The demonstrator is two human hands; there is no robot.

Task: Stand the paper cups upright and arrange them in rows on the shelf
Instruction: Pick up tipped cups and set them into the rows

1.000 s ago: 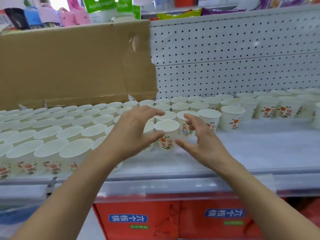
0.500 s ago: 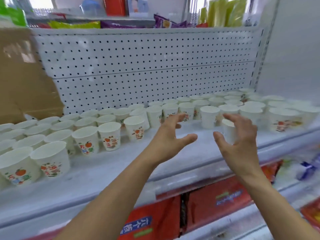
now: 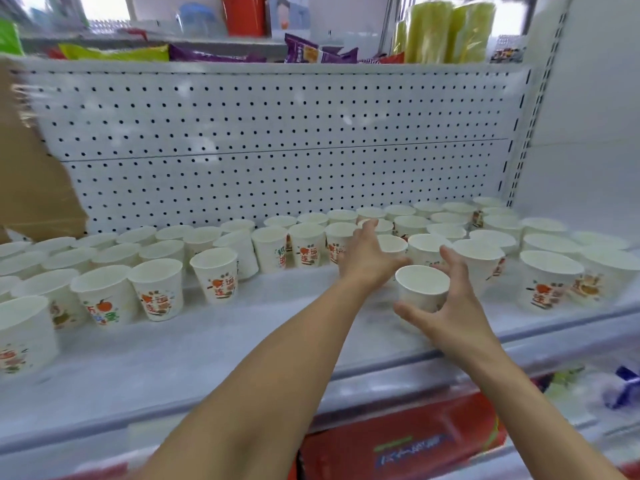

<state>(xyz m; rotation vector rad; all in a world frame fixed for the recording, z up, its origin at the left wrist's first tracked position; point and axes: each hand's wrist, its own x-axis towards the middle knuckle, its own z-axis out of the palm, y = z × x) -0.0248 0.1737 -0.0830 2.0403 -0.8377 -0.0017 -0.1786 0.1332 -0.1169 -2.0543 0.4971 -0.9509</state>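
While right hand (image 3: 450, 317) fingers curl round the upright, mouth-up paper cup (image 3: 420, 291), left hand (image 3: 363, 261) fingers spread wide.

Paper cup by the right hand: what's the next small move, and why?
Probably close the right hand grip on the lone paper cup and slide it left toward the front row's end cup. It stands upright but alone, ahead of the rows, with the hand curved round it, and bare shelf lies beside that row.
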